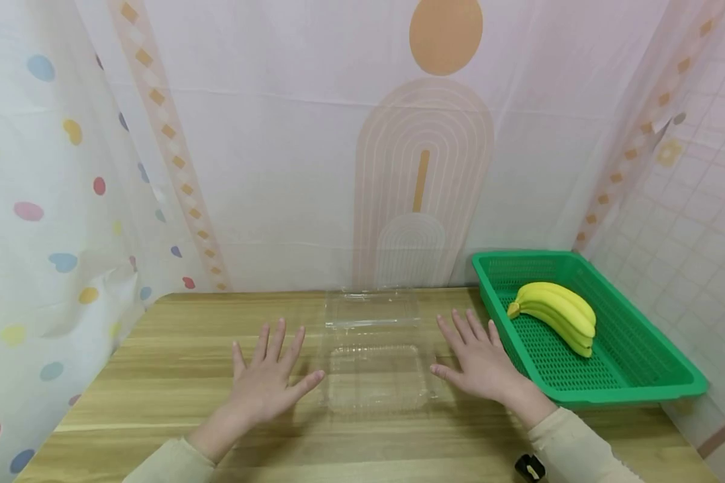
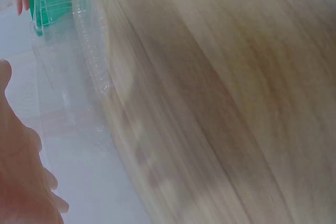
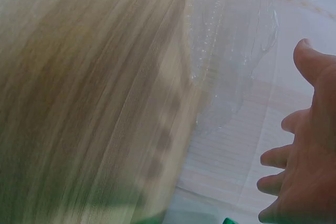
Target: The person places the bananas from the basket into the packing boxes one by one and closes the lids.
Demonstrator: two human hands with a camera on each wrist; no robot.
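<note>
Beside a clear container (image 1: 373, 376), the left hand (image 1: 264, 386) and right hand (image 1: 480, 363) hover palm-down, fingers spread wide.

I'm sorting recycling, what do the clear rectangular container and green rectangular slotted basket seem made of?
The clear rectangular container: probably thin, glossy plastic, being see-through with bright glints. The green rectangular slotted basket: likely moulded plastic, semi-gloss, judging by its even colour and regular holes.
</note>
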